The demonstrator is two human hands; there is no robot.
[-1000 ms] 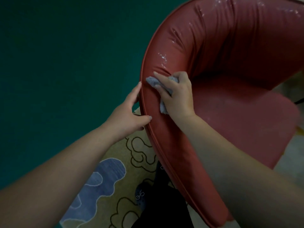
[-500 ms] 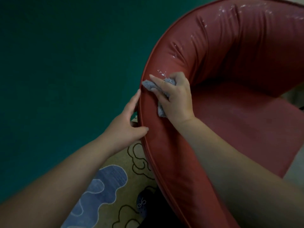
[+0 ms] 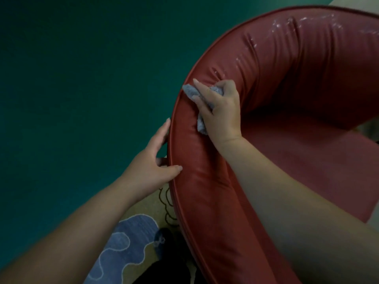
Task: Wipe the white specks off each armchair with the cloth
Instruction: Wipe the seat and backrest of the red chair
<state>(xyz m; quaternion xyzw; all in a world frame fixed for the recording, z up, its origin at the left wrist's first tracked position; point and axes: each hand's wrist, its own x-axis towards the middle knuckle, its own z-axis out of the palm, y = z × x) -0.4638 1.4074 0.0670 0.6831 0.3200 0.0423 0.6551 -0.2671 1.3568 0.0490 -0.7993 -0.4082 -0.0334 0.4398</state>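
Since a second ago the right hand [image 3: 220, 111] has slid the cloth [image 3: 190, 92] further up the curved arm of the red armchair [image 3: 205, 160], and the cluster of white specks that lay just ahead of its fingertips then is no longer seen there. The left hand [image 3: 152, 167] has kept its place on the outer edge of the arm.

The right hand lies palm down on the padded top of the arm, wrist toward the seat. Its index finger [image 3: 200, 89] is stretched along the cloth toward the piped edge, while the other fingers curl over a bunched part of it, so the hand grips the cloth and presses it to the leather. A grey corner pokes out beyond the fingertip and another fold hangs below the thumb side of the hand.

The left hand clasps the rim: thumb [image 3: 174, 168] on top of the piping, fingers against the outer face, their ends hidden behind it.

Beyond the right knuckles, white specks [image 3: 238, 60] remain further along the curve and across the upper backrest. Below the left wrist lies a patterned rug [image 3: 123, 242].
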